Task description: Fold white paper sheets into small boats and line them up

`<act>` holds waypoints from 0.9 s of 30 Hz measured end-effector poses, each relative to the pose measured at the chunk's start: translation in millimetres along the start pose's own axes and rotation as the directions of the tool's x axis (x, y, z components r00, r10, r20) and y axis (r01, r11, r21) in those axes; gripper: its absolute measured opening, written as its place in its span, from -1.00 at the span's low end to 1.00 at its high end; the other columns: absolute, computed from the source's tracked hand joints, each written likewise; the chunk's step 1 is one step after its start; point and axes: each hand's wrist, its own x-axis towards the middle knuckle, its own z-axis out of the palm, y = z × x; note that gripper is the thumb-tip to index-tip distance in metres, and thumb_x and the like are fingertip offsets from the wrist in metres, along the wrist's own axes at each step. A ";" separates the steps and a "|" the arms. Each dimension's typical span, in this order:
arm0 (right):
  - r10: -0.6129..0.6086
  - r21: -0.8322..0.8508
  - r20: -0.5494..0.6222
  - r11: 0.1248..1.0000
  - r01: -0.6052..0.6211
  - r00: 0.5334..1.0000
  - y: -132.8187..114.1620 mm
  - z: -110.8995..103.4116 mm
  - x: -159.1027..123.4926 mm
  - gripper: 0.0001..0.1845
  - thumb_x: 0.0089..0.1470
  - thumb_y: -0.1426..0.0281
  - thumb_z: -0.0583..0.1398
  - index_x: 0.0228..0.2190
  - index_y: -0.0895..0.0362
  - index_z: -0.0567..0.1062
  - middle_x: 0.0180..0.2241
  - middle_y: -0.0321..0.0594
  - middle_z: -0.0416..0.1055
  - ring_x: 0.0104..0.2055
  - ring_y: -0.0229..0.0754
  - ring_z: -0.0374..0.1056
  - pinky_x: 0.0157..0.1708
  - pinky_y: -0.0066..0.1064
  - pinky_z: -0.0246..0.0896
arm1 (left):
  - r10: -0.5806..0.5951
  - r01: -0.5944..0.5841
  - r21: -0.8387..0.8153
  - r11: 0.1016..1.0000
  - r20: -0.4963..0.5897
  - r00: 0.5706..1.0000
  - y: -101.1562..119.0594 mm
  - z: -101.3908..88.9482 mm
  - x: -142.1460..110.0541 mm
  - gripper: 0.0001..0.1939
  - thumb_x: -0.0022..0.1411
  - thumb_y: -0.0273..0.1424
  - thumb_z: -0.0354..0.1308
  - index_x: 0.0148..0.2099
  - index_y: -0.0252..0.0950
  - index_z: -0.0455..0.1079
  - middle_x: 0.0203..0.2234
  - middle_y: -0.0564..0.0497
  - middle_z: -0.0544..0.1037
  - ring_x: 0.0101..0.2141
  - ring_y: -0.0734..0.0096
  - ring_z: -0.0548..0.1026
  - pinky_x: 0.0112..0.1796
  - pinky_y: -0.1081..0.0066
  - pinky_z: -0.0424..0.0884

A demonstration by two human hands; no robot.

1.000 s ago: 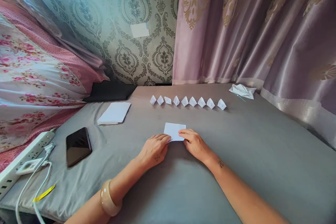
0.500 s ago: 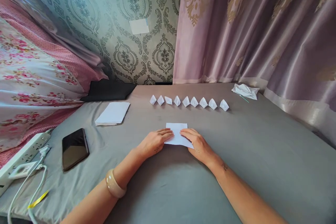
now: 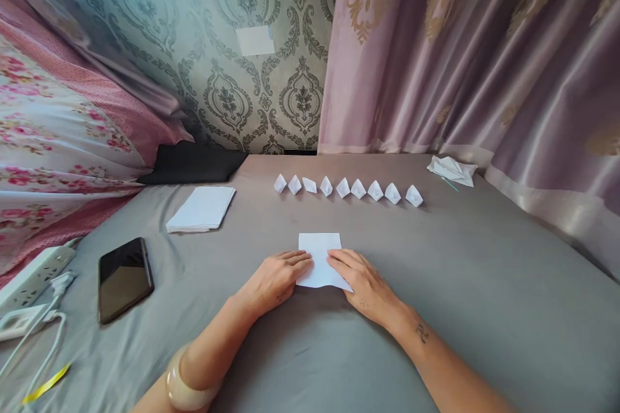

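Note:
A small white sheet of paper [image 3: 320,264] lies on the grey cloth in front of me, its near edge slightly bowed. My left hand [image 3: 281,276] grips its left side, fingers together on top and the thumb out of sight. On the right side my right hand [image 3: 362,281] holds the sheet the same way, fingers over the paper and thumb tucked beneath the hand. Beyond the sheet stands a row of several small folded paper pieces [image 3: 343,188]; the third from the left [image 3: 310,185] looks flatter than its neighbours.
Left of the row lies a stack of white paper [image 3: 201,208], with a black cloth [image 3: 194,163] behind it. A phone [image 3: 124,281] and a power strip with cables [image 3: 36,274] are at the left. Folded white paper [image 3: 453,170] rests at the far right, below the curtain.
Both hands and the sheet sit slightly lower and further left in view. The surroundings have shifted too, as the camera moved. Both hands keep their hold on the paper.

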 end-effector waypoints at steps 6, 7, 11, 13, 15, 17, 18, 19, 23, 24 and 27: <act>-0.017 -0.014 0.024 1.000 0.017 1.000 -8.4 -0.2 -2.6 -0.33 -0.17 0.76 0.05 0.00 0.13 0.38 0.06 -0.11 0.32 0.08 -0.06 0.21 0.06 -0.20 0.22 | 0.012 -0.011 -0.009 1.000 0.049 0.999 1.7 -3.0 -7.5 -0.34 -0.05 -0.66 -0.10 0.16 -0.36 0.27 0.14 -0.12 0.38 0.17 0.26 0.30 0.16 0.27 0.22; -0.008 -0.014 0.033 1.000 0.008 0.999 -10.2 -1.4 -2.8 -0.34 -0.17 0.75 0.05 -0.01 0.11 0.39 0.03 -0.12 0.34 0.05 -0.07 0.23 0.04 -0.21 0.23 | 0.015 -0.014 -0.016 1.000 0.049 0.999 2.1 -2.9 -8.0 -0.34 -0.06 -0.66 -0.10 0.15 -0.35 0.27 0.13 -0.10 0.39 0.17 0.27 0.30 0.15 0.28 0.23; 0.027 -0.027 0.065 0.999 -0.025 0.998 -17.6 -9.3 -3.4 -0.44 -0.11 0.73 0.06 -0.07 0.09 0.41 -0.07 -0.15 0.35 -0.05 -0.10 0.26 -0.06 -0.27 0.27 | 0.013 -0.012 -0.025 1.000 0.058 0.998 6.1 -2.7 -9.8 -0.34 -0.11 -0.68 -0.10 0.09 -0.32 0.30 0.12 -0.10 0.40 0.17 0.26 0.29 0.15 0.29 0.23; 0.040 -0.040 0.090 0.999 -0.036 0.995 -20.7 -13.4 -4.1 -0.48 -0.09 0.72 0.07 -0.11 0.09 0.43 -0.11 -0.17 0.36 -0.10 -0.11 0.26 -0.10 -0.28 0.27 | 0.006 -0.004 -0.033 0.999 0.065 0.998 10.0 -3.4 -10.4 -0.36 -0.12 -0.69 -0.09 0.06 -0.31 0.31 0.11 -0.09 0.41 0.15 0.24 0.31 0.13 0.28 0.26; 0.050 -0.047 0.116 0.998 -0.045 0.992 -22.7 -16.5 -5.1 -0.51 -0.10 0.72 0.07 -0.15 0.08 0.44 -0.14 -0.18 0.36 -0.13 -0.12 0.26 -0.13 -0.29 0.26 | -0.020 0.023 -0.046 0.999 0.065 0.998 14.2 -4.9 -10.5 -0.39 -0.11 -0.69 -0.08 0.04 -0.28 0.32 0.07 -0.08 0.44 0.11 0.22 0.35 0.07 0.28 0.32; 0.045 -0.039 0.125 0.998 -0.040 0.991 -22.9 -17.7 -6.2 -0.53 -0.09 0.71 0.08 -0.16 0.08 0.45 -0.15 -0.17 0.36 -0.14 -0.12 0.27 -0.14 -0.29 0.26 | -0.057 0.061 -0.061 0.996 0.061 0.997 17.3 -6.7 -9.9 -0.44 -0.07 -0.68 -0.07 0.00 -0.25 0.34 0.03 -0.08 0.45 0.05 0.20 0.38 -0.01 0.28 0.37; 0.038 -0.029 0.121 0.999 -0.035 0.992 -22.3 -17.6 -6.6 -0.54 -0.07 0.70 0.09 -0.15 0.08 0.46 -0.15 -0.17 0.36 -0.14 -0.12 0.26 -0.14 -0.29 0.26 | -0.075 0.079 -0.068 0.995 0.053 0.996 17.9 -7.3 -9.3 -0.47 -0.05 -0.67 -0.06 -0.01 -0.24 0.35 0.01 -0.08 0.45 0.02 0.20 0.39 -0.05 0.28 0.39; 0.031 -0.016 0.113 0.999 -0.029 0.993 -21.3 -16.9 -6.8 -0.56 -0.04 0.68 0.09 -0.15 0.08 0.46 -0.15 -0.16 0.36 -0.13 -0.12 0.26 -0.13 -0.28 0.25 | -0.082 0.085 -0.079 0.993 0.045 0.996 17.8 -7.4 -8.7 -0.51 -0.01 -0.65 -0.05 -0.02 -0.24 0.36 -0.01 -0.09 0.45 -0.02 0.19 0.39 -0.08 0.27 0.40; 0.080 0.054 0.056 0.995 -0.083 0.995 -16.4 -10.8 -4.8 -0.67 0.09 0.58 0.11 -0.15 0.05 0.50 -0.16 -0.18 0.38 -0.14 -0.13 0.28 -0.13 -0.29 0.26 | -0.194 0.178 -0.180 0.967 -0.078 0.978 12.6 -2.2 -6.1 -0.74 0.19 -0.51 -0.02 -0.13 -0.27 0.44 -0.07 -0.12 0.45 -0.11 0.23 0.37 -0.11 0.28 0.40; 0.110 0.076 0.030 0.991 -0.112 0.993 -15.5 -8.9 -3.6 -0.72 0.12 0.54 0.11 -0.18 0.04 0.51 -0.17 -0.18 0.39 -0.14 -0.14 0.29 -0.14 -0.29 0.27 | -0.250 0.223 -0.212 0.951 -0.109 0.962 11.5 0.0 -5.5 -0.77 0.22 -0.47 -0.01 -0.18 -0.26 0.47 -0.08 -0.11 0.44 -0.10 0.22 0.36 -0.11 0.28 0.40; 0.214 0.130 -0.063 0.970 -0.204 0.975 -14.4 -3.5 0.8 -0.79 0.19 0.41 0.10 -0.29 0.04 0.55 -0.19 -0.18 0.40 -0.15 -0.14 0.31 -0.16 -0.30 0.28 | -0.421 0.364 -0.304 0.881 -0.148 0.895 11.5 5.4 -3.0 -0.78 0.25 -0.35 0.04 -0.27 -0.25 0.52 -0.06 -0.11 0.43 -0.06 0.17 0.32 -0.15 0.27 0.41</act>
